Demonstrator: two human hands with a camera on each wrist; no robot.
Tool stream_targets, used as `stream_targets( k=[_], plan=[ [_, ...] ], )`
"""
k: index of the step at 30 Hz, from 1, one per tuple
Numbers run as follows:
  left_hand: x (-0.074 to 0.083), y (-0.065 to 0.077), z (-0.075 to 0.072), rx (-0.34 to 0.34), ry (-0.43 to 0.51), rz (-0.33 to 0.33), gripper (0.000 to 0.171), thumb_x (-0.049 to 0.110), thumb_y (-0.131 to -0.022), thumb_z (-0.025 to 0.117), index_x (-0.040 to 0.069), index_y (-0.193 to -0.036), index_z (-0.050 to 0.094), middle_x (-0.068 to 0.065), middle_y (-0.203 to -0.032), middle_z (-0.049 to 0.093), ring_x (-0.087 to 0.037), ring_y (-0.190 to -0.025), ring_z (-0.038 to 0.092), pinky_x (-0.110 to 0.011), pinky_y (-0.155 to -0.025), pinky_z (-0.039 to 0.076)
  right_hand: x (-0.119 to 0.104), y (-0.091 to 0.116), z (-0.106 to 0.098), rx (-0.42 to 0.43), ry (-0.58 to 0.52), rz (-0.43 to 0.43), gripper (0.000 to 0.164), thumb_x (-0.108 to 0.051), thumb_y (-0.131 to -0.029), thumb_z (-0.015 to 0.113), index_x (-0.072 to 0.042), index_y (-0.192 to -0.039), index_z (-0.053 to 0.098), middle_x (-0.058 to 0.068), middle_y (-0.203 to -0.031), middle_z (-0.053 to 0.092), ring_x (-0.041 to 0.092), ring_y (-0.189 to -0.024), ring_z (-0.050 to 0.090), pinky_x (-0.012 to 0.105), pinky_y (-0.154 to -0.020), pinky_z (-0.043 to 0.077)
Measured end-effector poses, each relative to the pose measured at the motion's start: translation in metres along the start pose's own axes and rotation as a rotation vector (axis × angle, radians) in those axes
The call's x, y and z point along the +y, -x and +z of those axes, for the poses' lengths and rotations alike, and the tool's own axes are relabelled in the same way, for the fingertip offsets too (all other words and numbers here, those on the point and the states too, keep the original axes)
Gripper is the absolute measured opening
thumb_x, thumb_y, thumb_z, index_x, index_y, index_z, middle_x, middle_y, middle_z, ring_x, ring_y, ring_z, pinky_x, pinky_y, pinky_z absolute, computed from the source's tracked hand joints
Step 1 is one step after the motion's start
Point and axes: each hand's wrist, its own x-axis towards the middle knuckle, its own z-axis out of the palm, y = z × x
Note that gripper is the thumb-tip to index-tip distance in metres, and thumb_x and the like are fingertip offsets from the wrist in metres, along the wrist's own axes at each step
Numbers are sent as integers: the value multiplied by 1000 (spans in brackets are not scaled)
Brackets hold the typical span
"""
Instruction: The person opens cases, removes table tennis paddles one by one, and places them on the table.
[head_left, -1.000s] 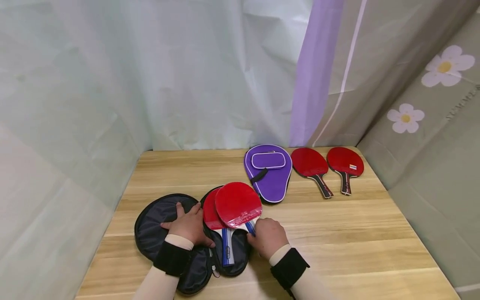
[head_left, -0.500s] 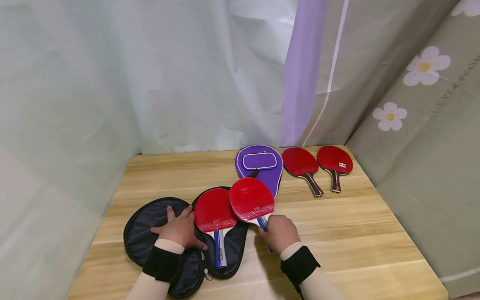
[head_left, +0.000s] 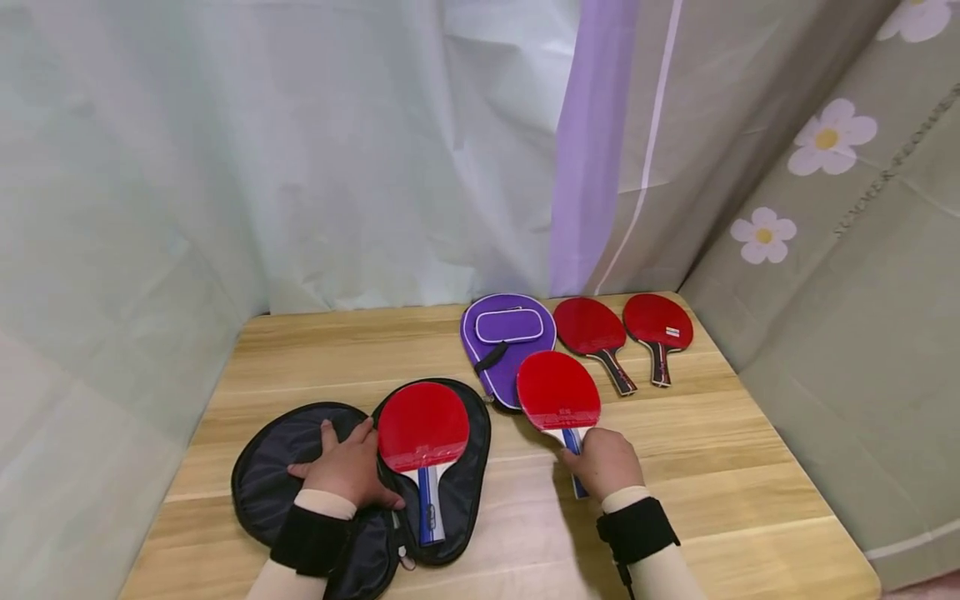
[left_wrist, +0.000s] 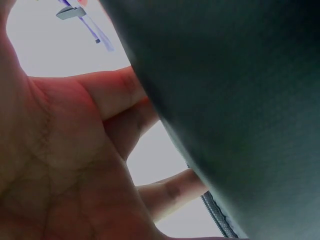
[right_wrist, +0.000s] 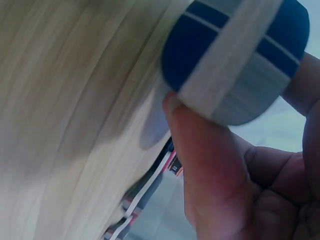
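Observation:
My right hand (head_left: 609, 463) grips the blue-and-white handle of a red table tennis bat (head_left: 558, 390), its blade pointing away. The handle's striped butt (right_wrist: 235, 62) shows large in the right wrist view, the thumb against it. A second red bat (head_left: 423, 425) with a blue and grey handle lies on the right half of an unzipped black bat case (head_left: 480, 454). Fingers spread, my left hand (head_left: 347, 472) rests on the case's left half near the fold. In the left wrist view, dark case fabric (left_wrist: 225, 110) covers some of the fingertips.
Behind the held bat lies a purple bat case (head_left: 491, 321) with a white-edged pocket. Two more red bats, one in the middle (head_left: 588, 325) and one farther right (head_left: 657, 319), lie at the back of the wooden table (head_left: 720, 500). Curtains (head_left: 375, 167) hang behind.
My right hand has carried its bat rightward, off the bat in the black case and toward the purple case's near end. The left hand stays on the case. The head view has shifted slightly.

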Motion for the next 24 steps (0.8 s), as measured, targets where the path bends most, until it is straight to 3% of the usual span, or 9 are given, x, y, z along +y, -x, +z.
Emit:
stream_targets(
  k=[8, 18, 24],
  plan=[
    [0, 1, 1, -6, -9, -5, 128, 55, -61, 107, 0, -164, 54, -31, -176, 43, -82, -160, 13, -107, -92, 31, 44, -6, -21, 1, -6, 101, 34, -26, -95, 87, 4, -84, 74, 10, -69, 72, 24, -61, 66, 36, -56, 58],
    [1, 1, 0, 0, -22, -12, 129, 55, -60, 107, 0, -164, 54, -31, -175, 43, -82, -160, 14, -107, -92, 32, 90, -5, -41, -29, 4, 235, 41, -30, -98, 84, 8, -87, 71, 13, -69, 71, 27, -62, 63, 31, -54, 51],
    [1, -1, 2, -8, -24, -14, 129, 55, -61, 107, -1, -164, 53, -31, -175, 42, -82, -160, 14, -107, -92, 32, 114, -4, -48, -45, 4, 305, 42, -31, -100, 81, 3, -78, 70, 12, -66, 68, 26, -61, 62, 29, -54, 49]
  ],
)
